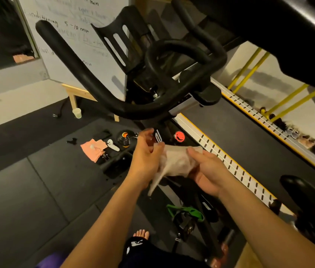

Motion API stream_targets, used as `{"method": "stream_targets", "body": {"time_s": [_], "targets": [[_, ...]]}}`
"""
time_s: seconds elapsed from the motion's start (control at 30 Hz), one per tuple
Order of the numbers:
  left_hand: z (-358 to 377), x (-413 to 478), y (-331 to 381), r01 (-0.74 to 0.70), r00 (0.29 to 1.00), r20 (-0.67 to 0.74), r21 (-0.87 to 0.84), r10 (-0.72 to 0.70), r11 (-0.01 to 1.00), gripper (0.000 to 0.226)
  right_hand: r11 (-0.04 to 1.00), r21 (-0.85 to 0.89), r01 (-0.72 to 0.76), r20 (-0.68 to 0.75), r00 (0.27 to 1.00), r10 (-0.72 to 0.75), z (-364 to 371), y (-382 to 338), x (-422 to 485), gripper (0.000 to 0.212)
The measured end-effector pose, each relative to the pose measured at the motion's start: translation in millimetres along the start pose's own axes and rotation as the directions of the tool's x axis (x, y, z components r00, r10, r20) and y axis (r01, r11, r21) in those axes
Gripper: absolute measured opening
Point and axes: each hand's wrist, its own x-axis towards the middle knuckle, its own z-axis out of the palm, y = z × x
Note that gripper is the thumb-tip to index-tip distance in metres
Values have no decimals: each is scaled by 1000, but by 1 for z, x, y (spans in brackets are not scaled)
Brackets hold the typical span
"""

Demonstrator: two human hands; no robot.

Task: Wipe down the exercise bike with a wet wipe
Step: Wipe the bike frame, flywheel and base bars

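A black exercise bike fills the middle of the head view, with its looped handlebars (95, 88) above and a red resistance knob (179, 136) on the frame below them. A crumpled white wet wipe (176, 161) hangs between both hands just under the handlebars. My left hand (145, 157) pinches its left edge, and my right hand (208, 171) cups it from beneath with the thumb on top. The wipe touches no part of the bike. The bike's pedal with a green strap (187, 211) sits lower down, and the black saddle (303, 190) is at the right edge.
A whiteboard on a wooden easel (79, 43) stands behind the handlebars. A treadmill belt (230, 136) runs along the right. On the dark floor mats lie a pink cloth (93, 149), small white items and a black tray. My bare foot (142, 234) is below.
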Motion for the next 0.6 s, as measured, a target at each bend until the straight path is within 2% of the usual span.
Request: {"method": "stream_targets", "body": {"time_s": [0.1,0.17,0.2,0.27,0.37,0.43,0.53,0.57,0.6], "targets": [[-4,-6,-1,-40,966,253,-31,47,999,48,994,-99,43,-78,996,-51,-10,4,-1,21],[-5,-10,1,-39,911,411,18,28,999,46,987,-118,109,-120,985,-123,-15,5,-2,29],[-5,-11,1,-61,897,441,83,18,995,44,982,-117,146,-132,978,-161,-19,6,-3,40],[-2,-11,2,-154,898,440,256,27,954,41,959,-173,223,-133,960,-247,-26,4,-7,52],[6,-11,4,-294,910,398,430,112,854,37,869,-389,307,-63,932,-357,-39,1,-13,32],[9,-10,4,-333,917,360,458,170,824,34,793,-522,315,13,932,-362,-44,-4,-20,18],[14,-7,5,-382,909,352,489,224,784,20,545,-788,286,114,938,-327,-46,-8,-24,20],[14,-6,5,-398,906,351,511,237,762,15,489,-828,275,105,932,-347,-46,-9,-24,17],[14,-5,7,-410,903,351,520,250,749,12,476,-837,270,85,923,-374,-47,-11,-22,13]]}}
